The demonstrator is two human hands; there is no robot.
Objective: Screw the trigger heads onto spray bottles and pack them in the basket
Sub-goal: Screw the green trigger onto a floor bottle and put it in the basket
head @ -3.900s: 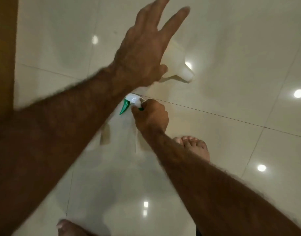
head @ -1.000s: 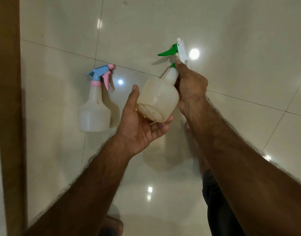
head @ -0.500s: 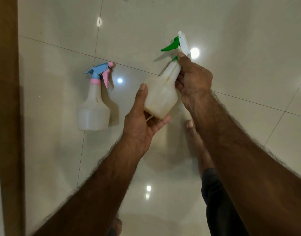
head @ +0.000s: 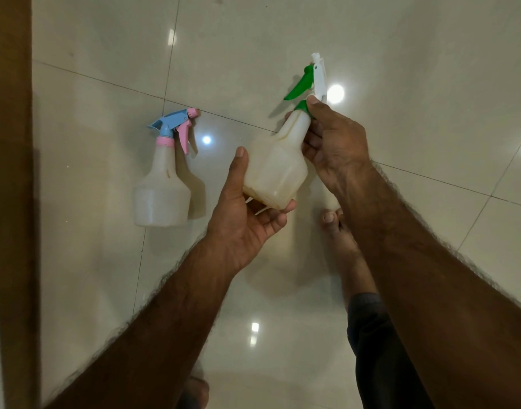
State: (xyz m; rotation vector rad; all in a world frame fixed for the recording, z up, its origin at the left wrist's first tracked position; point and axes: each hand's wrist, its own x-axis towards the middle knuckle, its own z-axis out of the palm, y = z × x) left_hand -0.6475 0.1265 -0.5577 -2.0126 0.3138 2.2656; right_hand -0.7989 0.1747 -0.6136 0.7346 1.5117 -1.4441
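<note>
I hold a translucent white spray bottle (head: 275, 169) above the floor, tilted with its neck up and to the right. My left hand (head: 244, 219) cups its base from below. My right hand (head: 333, 146) grips the neck at the green collar of the green and white trigger head (head: 311, 81), which sits on the bottle. A second translucent bottle (head: 162, 187) with a blue and pink trigger head (head: 175, 128) lies on the floor to the left, apart from both hands. No basket is in view.
Glossy cream floor tiles (head: 401, 69) with dark grout lines and light reflections fill the view. A brown wooden edge (head: 11, 202) runs down the left side. My bare foot (head: 342, 243) rests on the floor under my right arm.
The bottle has tipped more upright and its trigger head has turned, the green lever now pointing down-left. Earlier my hands picked up the loose head and bottle from the floor.
</note>
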